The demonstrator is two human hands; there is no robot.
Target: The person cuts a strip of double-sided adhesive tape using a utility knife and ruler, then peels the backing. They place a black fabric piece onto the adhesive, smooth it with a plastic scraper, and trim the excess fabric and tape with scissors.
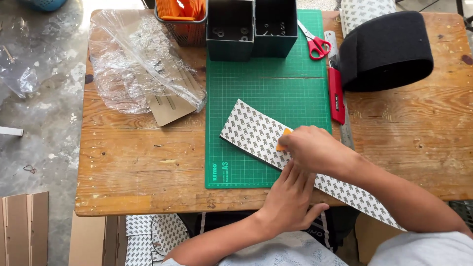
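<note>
A long strip of white patterned sheet (253,132) lies slantwise across the green cutting mat (256,93) and runs off the table's front edge at the right. My right hand (313,147) is closed over a small orange scraper (284,137) and presses it onto the strip. My left hand (290,197) lies flat, fingers together, on the strip just in front of the right hand, holding it down.
Red-handled scissors (317,44), a red utility knife (336,96) and a metal ruler (345,129) lie along the mat's right side. A black felt roll (387,49) sits back right. Two dark boxes (251,27), an orange-filled basket (182,17) and crumpled plastic wrap (138,64) stand behind.
</note>
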